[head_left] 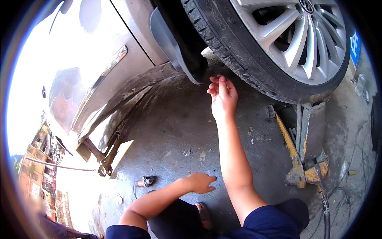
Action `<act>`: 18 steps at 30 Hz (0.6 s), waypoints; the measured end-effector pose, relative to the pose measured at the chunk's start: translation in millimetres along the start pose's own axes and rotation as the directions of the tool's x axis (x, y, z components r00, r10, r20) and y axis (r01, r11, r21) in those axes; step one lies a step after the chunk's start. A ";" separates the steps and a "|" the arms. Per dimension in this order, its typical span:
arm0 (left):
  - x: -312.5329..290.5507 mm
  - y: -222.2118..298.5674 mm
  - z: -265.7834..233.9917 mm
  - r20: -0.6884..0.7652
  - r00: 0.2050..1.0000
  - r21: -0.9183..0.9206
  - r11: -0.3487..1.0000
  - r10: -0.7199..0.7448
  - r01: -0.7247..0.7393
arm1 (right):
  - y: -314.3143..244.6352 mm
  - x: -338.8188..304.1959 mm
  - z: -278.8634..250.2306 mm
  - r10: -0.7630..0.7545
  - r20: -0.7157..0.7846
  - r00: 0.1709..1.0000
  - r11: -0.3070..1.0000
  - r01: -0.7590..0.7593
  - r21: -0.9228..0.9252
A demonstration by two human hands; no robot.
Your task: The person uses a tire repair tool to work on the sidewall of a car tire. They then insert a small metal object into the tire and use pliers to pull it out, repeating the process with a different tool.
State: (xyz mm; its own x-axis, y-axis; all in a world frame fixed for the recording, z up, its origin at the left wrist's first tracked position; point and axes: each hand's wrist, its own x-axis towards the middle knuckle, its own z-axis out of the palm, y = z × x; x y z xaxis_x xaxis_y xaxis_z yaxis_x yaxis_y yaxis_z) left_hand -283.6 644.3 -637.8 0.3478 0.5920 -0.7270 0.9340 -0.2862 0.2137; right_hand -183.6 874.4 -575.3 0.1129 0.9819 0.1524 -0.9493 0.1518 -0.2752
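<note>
My right hand (224, 97) is raised beside the lower end of the black mud flap (172, 44), just left of the tyre (238, 59). Its thumb and fingers are pinched together at the tips, and whatever sits between them is too small to make out. Lower down, my left hand (199, 183) hangs over the dark floor, palm down, with loosely bent fingers a little apart and nothing in it. The silver multi-spoke wheel (298, 44) is on the car, turned outward, and the silver car body (99, 47) spreads to the upper left.
A yellow and grey floor jack (296, 159) stands below the wheel, its handle reaching toward me. A scissor jack (106, 161) with a long rod (59, 165) is under the car's sill at left. A small power tool (145, 181) lies on the floor. Another person (51, 223) shows at lower left.
</note>
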 end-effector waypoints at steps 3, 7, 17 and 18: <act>14.1 18.6 38.3 0.035 0.999 -0.276 0.961 -0.018 0.027 | -4.7 7.3 15.2 -0.005 -0.018 1.000 1.000 0.005 0.018; 25.5 15.5 45.8 0.109 0.992 -0.046 0.997 -0.060 0.065 | -6.0 7.5 29.4 0.007 -0.025 1.000 0.998 -0.009 -0.063; 55.9 18.8 39.8 0.061 0.998 -0.167 0.985 -0.024 0.034 | 4.7 21.5 62.1 -0.146 0.083 0.986 0.943 0.164 -0.290; 57.5 15.9 45.3 0.068 0.998 -0.187 0.982 0.015 -0.002 | 6.4 22.1 64.9 -0.168 0.083 0.982 0.940 0.185 -0.287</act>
State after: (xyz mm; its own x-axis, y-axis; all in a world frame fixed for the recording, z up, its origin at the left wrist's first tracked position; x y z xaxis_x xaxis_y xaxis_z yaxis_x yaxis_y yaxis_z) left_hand -252.4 639.6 -705.7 0.3555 0.5351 -0.7663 0.9321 -0.1418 0.3334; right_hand -206.2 889.7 -512.1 0.2456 0.9297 0.2745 -0.7871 0.3565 -0.5033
